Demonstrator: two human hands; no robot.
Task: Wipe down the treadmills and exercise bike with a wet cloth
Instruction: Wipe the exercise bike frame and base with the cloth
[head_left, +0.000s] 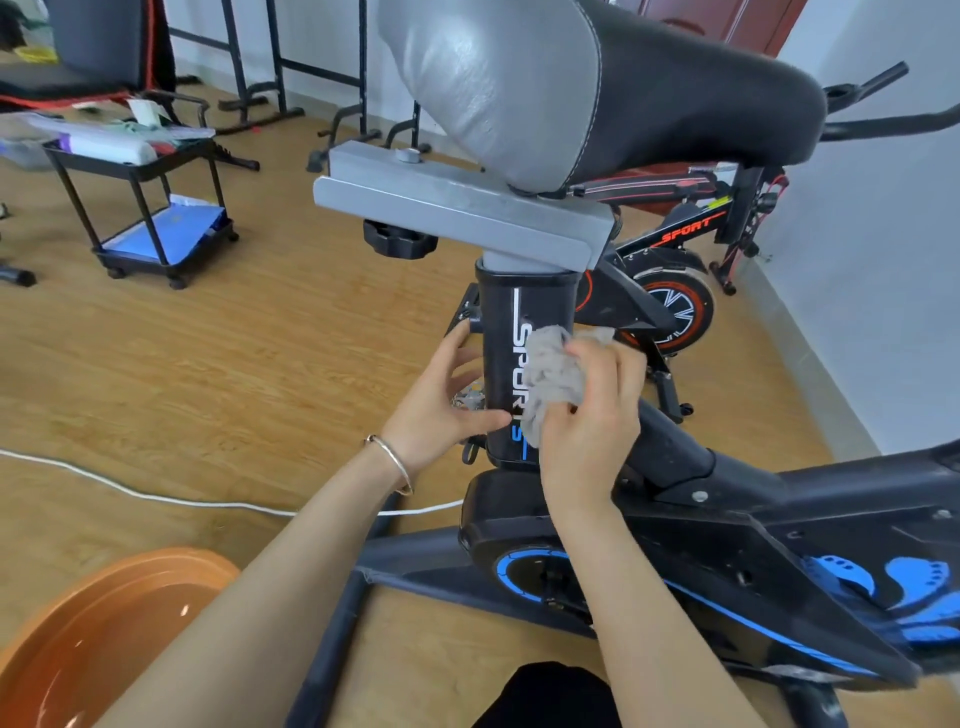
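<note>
A person crouched close beside a black exercise bike with blue markings, and only the two bare forearms and hands were in sight. The bike stood on a pale wooden floor, its frame running off to the right. Its upright black seat post, lettered SPORTS in white down the front, rose in the middle of the scene. On top of the post sat a grey metal bracket and a large grey and black saddle.

The right hand gripped a crumpled grey cloth, fingers bunched around it. It pressed the cloth flat against the right front of the seat post, about halfway down and partly over the lettering. The left hand was loose and open on the other side of the post. Its thumb tip touched the front of the post low down and its fingers were spread along the left edge. A thin silver bangle circled the left wrist.

At the lower left, near the person's left elbow, stood an orange plastic basin with clear water in it. A white cable trailed across the floor behind the left forearm. A second exercise bike, black with red trim and the word SPORT on its frame, stood beyond the post against a white wall. Off to the left was a low black trolley on wheels, its top shelf piled with loose items too jumbled to make out
</note>
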